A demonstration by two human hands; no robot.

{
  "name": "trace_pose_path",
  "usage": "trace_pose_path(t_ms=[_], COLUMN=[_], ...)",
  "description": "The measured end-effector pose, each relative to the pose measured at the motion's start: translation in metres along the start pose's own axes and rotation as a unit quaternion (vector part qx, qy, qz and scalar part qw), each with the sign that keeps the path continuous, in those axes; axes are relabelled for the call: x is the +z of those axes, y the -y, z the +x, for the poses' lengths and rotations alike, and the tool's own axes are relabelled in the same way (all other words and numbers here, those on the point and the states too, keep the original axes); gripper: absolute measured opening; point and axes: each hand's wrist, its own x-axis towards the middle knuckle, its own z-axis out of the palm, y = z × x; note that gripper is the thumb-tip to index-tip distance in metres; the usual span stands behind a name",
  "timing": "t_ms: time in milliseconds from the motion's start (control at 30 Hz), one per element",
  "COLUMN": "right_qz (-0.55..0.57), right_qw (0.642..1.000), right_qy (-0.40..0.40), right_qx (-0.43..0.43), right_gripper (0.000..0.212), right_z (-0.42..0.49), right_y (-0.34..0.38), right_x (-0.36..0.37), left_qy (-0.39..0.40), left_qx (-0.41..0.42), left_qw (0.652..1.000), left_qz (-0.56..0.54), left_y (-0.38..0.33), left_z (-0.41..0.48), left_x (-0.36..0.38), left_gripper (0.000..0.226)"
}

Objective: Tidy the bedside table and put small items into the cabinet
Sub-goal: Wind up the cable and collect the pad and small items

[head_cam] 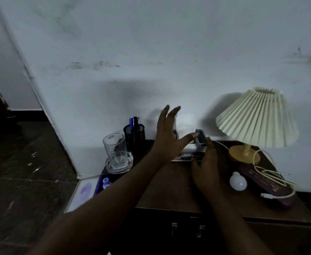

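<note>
Small grey box (200,139) sits on a flat book (187,155) at the table's (169,190) 12 o'clock edge, long axis roughly 11-to-5. Left hand (166,142) spread wide, thumb tip at the box. Right hand (206,162) against its 3 o'clock side — can't tell if it grips. Lamp (258,116) at 2, bulb (238,183) at 4, glass (114,150) at 9 — pen pot (134,135) at 10

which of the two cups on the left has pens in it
The black mesh cup at the back; the clear glass mug in front of it holds none.
</note>
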Motion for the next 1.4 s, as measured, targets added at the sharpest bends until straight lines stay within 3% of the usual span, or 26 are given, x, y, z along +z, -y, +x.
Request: trace_pose_path(t_ms=[67, 167, 233, 333, 400, 500, 633, 700, 800, 900, 1000, 1200, 1300, 1400], right_qz=[-0.089, -0.253, -0.271, -0.276, -0.232, -0.193, -0.166, -0.132, -0.111, -0.198, -0.274, -0.247, -0.209, -0.239], right_qw=[0.994, 0.951, 0.937, 0.919, 0.926, 0.923, 0.902, 0.898, 0.915, 0.917, 0.898, 0.891, 0.914, 0.927], right_qy=[-0.046, -0.103, -0.084, -0.04, 0.016, 0.166, 0.3, 0.331, 0.305, 0.27, 0.272, 0.294, 0.258, 0.206], right_qx=[-0.04, -0.147, -0.204, -0.277, -0.298, -0.289, -0.262, -0.257, -0.238, -0.216, -0.214, -0.24, -0.234, -0.201], right_gripper=[0.08, 0.07, 0.063, 0.054, 0.044, 0.033, 0.039, 0.048, 0.05, 0.052, 0.047, 0.022, 0.014, 0.009], right_z=[-0.006, -0.016, -0.022, -0.031, -0.037, -0.049, -0.08, -0.098, -0.114, -0.113, -0.107, -0.111, -0.098, -0.062], right_y=[0.008, 0.016, 0.021, 0.027, 0.034, 0.049, 0.073, 0.088, 0.113, 0.132, 0.138, 0.13, 0.13, 0.116], right_x=[-0.002, -0.003, -0.004, 0.001, 0.009, 0.022, 0.043, 0.057, 0.085, 0.113, 0.133, 0.15, 0.132, 0.093], left_qy=[-0.083, -0.245, -0.294, -0.231, -0.19, -0.109, -0.033, -0.059, -0.11, -0.132, -0.163, -0.165, -0.161, -0.157], left_qx=[0.004, -0.002, -0.077, -0.23, -0.276, -0.311, -0.406, -0.484, -0.575, -0.613, -0.616, -0.594, -0.576, -0.541], left_qw=[0.996, 0.964, 0.942, 0.933, 0.926, 0.917, 0.859, 0.836, 0.811, 0.769, 0.753, 0.765, 0.779, 0.806], left_qz=[0.022, 0.106, 0.142, 0.154, 0.174, 0.224, 0.31, 0.252, 0.0, -0.12, -0.164, -0.189, -0.189, -0.185], left_y=[-0.01, -0.012, -0.007, 0.011, 0.025, 0.037, 0.056, 0.065, 0.065, 0.06, 0.057, 0.054, 0.05, 0.04], left_z=[-0.027, -0.058, -0.074, -0.095, -0.108, -0.124, -0.137, -0.148, -0.168, -0.178, -0.178, -0.179, -0.176, -0.169], left_x=[-0.018, -0.064, -0.101, -0.154, -0.186, -0.21, -0.218, -0.229, -0.244, -0.249, -0.249, -0.25, -0.247, -0.241], left_gripper=[0.081, 0.073, 0.081, 0.093, 0.083, 0.073, 0.081, 0.082, 0.06, 0.033, 0.017, 0.008, 0.01, 0.004])
